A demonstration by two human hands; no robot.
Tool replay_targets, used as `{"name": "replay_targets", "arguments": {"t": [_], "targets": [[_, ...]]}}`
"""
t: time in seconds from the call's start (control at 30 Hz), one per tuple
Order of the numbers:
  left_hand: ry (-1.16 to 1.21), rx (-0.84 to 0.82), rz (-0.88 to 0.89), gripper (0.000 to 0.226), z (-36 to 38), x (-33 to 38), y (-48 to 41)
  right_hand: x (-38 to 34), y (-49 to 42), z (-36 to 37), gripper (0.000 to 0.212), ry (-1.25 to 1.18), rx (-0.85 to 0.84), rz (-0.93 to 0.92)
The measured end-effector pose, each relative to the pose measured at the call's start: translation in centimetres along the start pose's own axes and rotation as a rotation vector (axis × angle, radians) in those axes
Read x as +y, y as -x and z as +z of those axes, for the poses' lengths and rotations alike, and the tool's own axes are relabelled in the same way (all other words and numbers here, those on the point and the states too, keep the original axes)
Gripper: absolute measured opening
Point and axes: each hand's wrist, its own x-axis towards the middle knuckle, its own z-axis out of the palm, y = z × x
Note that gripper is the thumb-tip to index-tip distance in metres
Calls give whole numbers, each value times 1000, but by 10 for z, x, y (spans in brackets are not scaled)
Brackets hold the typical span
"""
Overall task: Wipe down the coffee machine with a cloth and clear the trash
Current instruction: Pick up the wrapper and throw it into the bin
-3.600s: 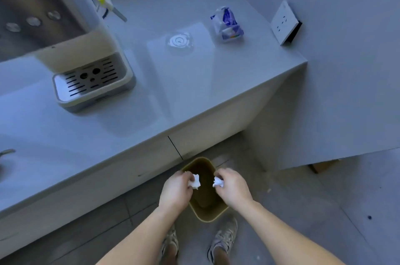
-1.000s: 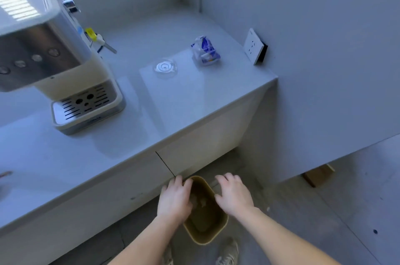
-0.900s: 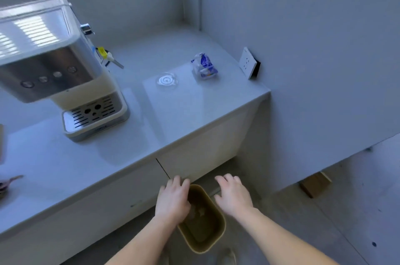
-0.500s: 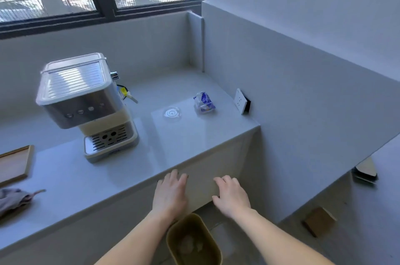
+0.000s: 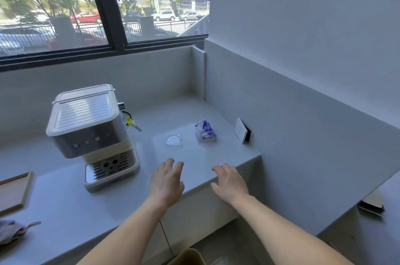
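The cream and steel coffee machine [image 5: 91, 132] stands on the grey counter [image 5: 65, 197], left of centre. My left hand [image 5: 166, 182] hovers over the counter's front part with relaxed fingers and holds nothing. My right hand [image 5: 230, 183] hangs above the counter's front right edge, also empty. A crumpled blue and white wrapper [image 5: 205, 131] lies beyond my hands, with a clear round plastic lid [image 5: 173, 141] to its left. A grey cloth [image 5: 10, 232] lies at the counter's near left. The rim of the tan trash bin [image 5: 188, 257] shows at the bottom edge.
A wooden tray [image 5: 13, 191] sits at the left edge. A white wall socket [image 5: 242, 130] sticks out from the right backsplash. A window runs behind the counter. Some flat items [image 5: 371, 205] lie on the floor at the right.
My hands let go of the white paper wads into the bin, then rose from the bin up to counter height. The view tilted up from the floor to the counter and window.
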Motion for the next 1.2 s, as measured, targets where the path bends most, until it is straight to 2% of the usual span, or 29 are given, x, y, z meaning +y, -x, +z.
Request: {"name": "replay_targets", "arguments": {"t": [0.37,0.57,0.87,0.97,1.1,1.2], "targets": [[10,5,88,48,-10,-52,-109,-42,-109,-21,49,20,40,104],[29,-47,139,51,1,-78,-153,-57,-165,-18,46,17,48,179],[121,-150,-14,51,37,-92,-206,-43,-240,-10,44,40,30,196],[168,-174,-96,57,49,-93,-222,-30,-259,-3,54,83,-25,229],[225,-223,-141,78,62,-87,-245,-18,-276,10,90,65,-118,309],[206,-286,-164,92,70,-84,-256,-13,-283,23,98,108,-131,319]]}}
